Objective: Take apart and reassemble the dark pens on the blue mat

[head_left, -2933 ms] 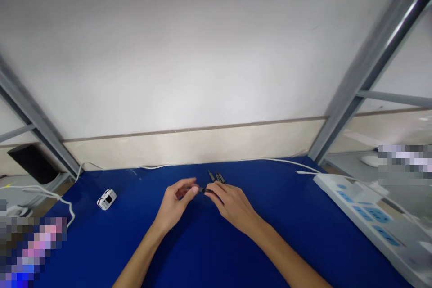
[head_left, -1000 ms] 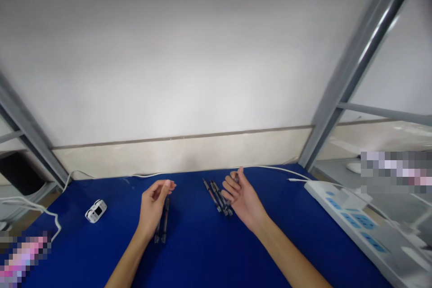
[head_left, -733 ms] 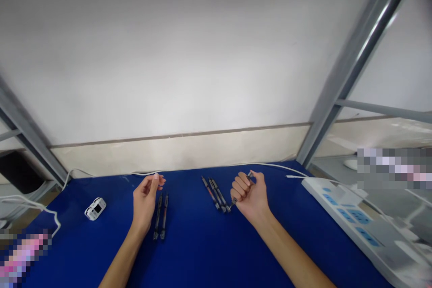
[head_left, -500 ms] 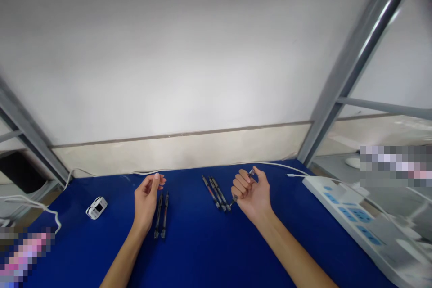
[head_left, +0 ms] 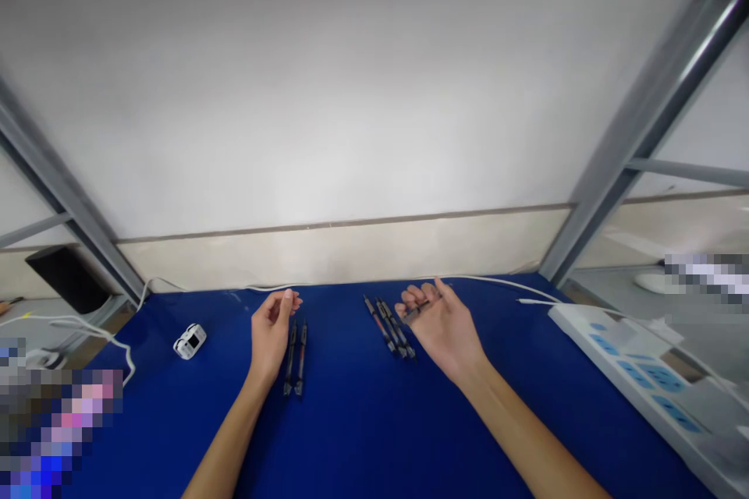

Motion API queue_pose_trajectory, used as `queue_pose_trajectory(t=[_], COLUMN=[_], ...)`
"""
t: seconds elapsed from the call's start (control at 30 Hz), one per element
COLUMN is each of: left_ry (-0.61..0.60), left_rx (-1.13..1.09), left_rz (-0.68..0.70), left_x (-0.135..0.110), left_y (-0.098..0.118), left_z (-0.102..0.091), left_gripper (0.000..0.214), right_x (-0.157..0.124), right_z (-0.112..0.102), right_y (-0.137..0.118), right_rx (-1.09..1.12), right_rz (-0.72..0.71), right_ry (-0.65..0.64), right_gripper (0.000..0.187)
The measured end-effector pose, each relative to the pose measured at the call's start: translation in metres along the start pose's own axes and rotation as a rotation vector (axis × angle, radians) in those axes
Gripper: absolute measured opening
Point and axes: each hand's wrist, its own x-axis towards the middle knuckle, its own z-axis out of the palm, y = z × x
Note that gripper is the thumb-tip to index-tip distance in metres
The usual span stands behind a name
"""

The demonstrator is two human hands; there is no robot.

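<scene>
My right hand (head_left: 449, 331) is raised over the right half of the blue table, palm up, its fingers curled round a dark pen (head_left: 417, 313). Part of that pen is hidden by the fingers. Just left of this hand, three dark pens (head_left: 390, 326) lie side by side at a slant, one with a reddish mark. My left hand (head_left: 270, 334) is closed, thumb against the curled fingers, and nothing shows in it. Right beside it, two more dark pens (head_left: 296, 359) lie nearly parallel on the table, pointing away from me.
A small white device with a dark screen (head_left: 189, 341) sits on the left of the blue table (head_left: 351, 437). On the right lies a white power strip (head_left: 632, 374) with blue sockets and a white cable (head_left: 535, 301). Grey metal posts (head_left: 602, 203) and a wall bound the back.
The pen in my right hand has tilted flatter, and those fingers have shifted on it. My left hand keeps its pose beside the two pens. The view has swung slightly left.
</scene>
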Motion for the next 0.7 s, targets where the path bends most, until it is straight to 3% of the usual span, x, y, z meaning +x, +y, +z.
queue_pose_trajectory(t=[0.2,0.47,0.6,0.7], left_ry=[-0.038,-0.094,-0.148,-0.204], left_rx=[0.033,0.079,0.112,0.17], left_rz=[-0.003,0.038,0.065,0.109], left_x=[0.001,-0.001,-0.004,-0.004], left_y=[-0.001,-0.001,0.0,-0.001], left_z=[-0.001,0.002,0.003,0.003], left_gripper=[0.046,0.04,0.037,0.032], right_x=[-0.001,-0.023,-0.03,-0.029], right_z=[0.004,0.02,0.029,0.032], right_y=[0.018,0.034,0.042,0.037], right_rx=[-0.276,-0.737,-0.86,-0.986], right_rz=[0.042,0.168,0.165,0.08], right_ry=[-0.045,-0.29,-0.446,-0.454], right_gripper=[0.04,0.044,0.045,0.049])
